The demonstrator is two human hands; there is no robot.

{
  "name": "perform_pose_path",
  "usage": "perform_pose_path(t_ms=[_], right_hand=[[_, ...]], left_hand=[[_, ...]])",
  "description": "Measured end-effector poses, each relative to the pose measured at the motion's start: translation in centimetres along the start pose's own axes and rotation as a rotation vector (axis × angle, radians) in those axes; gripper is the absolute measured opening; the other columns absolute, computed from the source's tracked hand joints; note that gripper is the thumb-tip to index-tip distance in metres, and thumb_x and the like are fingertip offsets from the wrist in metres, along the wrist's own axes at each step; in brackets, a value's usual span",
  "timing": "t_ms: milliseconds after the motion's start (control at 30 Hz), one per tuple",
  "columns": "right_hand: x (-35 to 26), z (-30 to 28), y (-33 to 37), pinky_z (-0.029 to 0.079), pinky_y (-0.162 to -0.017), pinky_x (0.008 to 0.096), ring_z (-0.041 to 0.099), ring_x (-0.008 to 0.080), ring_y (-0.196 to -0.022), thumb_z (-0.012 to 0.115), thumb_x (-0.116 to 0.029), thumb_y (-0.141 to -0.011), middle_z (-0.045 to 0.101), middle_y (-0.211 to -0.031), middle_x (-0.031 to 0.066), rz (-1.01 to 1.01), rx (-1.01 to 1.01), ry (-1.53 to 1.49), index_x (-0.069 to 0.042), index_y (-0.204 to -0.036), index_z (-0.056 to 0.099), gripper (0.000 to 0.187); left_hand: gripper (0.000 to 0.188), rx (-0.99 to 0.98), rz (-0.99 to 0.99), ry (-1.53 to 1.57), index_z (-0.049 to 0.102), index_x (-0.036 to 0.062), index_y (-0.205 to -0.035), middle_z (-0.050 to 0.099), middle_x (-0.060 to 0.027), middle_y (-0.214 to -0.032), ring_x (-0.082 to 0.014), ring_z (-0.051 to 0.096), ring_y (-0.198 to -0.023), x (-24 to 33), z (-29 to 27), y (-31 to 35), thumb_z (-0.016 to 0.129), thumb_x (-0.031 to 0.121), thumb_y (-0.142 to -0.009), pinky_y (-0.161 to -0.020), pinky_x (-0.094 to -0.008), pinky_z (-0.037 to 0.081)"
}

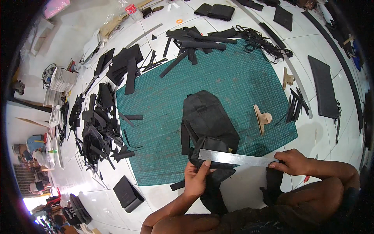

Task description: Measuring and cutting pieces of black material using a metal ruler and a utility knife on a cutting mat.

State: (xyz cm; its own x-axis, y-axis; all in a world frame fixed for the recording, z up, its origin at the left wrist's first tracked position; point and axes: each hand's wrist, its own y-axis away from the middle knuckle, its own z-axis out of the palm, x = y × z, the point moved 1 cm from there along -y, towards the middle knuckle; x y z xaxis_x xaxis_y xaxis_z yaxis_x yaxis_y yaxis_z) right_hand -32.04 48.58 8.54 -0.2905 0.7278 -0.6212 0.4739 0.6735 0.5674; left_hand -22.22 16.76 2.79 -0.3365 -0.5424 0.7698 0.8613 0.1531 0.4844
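Green mat (156, 109) on tiled floor (97, 197); left hand (195, 180) pinches ruler (237, 158) against black bag (210, 113), right hand (293, 162) clenches ruler's end.

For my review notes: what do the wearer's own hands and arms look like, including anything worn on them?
The left hand and right hand are bare, with no gloves. Both forearms are uncovered: no sleeve, watch or bracelet shows on them. Dark fabric clothing is visible at the lower edge.
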Motion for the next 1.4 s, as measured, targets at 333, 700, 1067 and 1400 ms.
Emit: perform_pose_path(t_ms=[333, 700, 1067, 1400], right_hand=[[1.3, -1.8, 0.0, 0.041, -0.059, 0.0401, 0.054, 0.0265, -0.067, 0.057, -0.025, -0.096, 0.053, -0.074, 0.0133, 0.003, 0.448, -0.128, 0.0, -0.092, 0.059, 0.025], [2.9, -0.9, -0.9, 0.044, -0.063, 0.0412, 0.057, 0.0279, -0.07, 0.058, -0.02, -0.093, 0.057, -0.076, 0.0133, -0.277, 0.356, 0.01, -0.001, -0.099, 0.063, 0.021], [2.2, -0.7, -1.7, 0.049, -0.06, 0.039, 0.061, 0.0248, -0.065, 0.059, -0.023, -0.092, 0.062, -0.076, 0.0123, -0.275, 0.252, 0.073, -0.002, -0.107, 0.068, 0.027], [2.8, 0.6, -1.9, 0.049, -0.058, 0.0407, 0.061, 0.0265, -0.065, 0.06, -0.025, -0.093, 0.062, -0.075, 0.0123, -0.312, 0.242, -0.023, -0.002, -0.107, 0.068, 0.028]], left_hand=[[0.019, -0.018, 0.081, -0.221, 0.054, -0.0014, -0.112, 0.064, -0.0051, -0.102, -0.009, 0.059, -0.093, 3.7, -0.7, 0.4, 0.058, 0.001, -0.093, -0.083, -0.0237, 0.047], [0.045, -0.249, -0.056, -0.361, 0.05, -0.0029, -0.136, 0.065, -0.0078, -0.115, -0.0147, 0.059, -0.108, 6.0, -2.7, 2.4, 0.051, -0.004, -0.091, -0.098, -0.0275, 0.041], [0.05, -0.309, -0.012, -0.351, 0.048, -0.0017, -0.139, 0.062, -0.0115, -0.127, -0.0152, 0.059, -0.112, 5.4, -3.7, 2.7, 0.057, -0.009, -0.09, -0.098, -0.0301, 0.045], [0.048, -0.316, -0.047, -0.254, 0.05, -0.0017, -0.137, 0.063, -0.0127, -0.127, -0.0161, 0.06, -0.113, 4.7, -4.4, 2.8, 0.058, -0.008, -0.09, -0.098, -0.0319, 0.046]])
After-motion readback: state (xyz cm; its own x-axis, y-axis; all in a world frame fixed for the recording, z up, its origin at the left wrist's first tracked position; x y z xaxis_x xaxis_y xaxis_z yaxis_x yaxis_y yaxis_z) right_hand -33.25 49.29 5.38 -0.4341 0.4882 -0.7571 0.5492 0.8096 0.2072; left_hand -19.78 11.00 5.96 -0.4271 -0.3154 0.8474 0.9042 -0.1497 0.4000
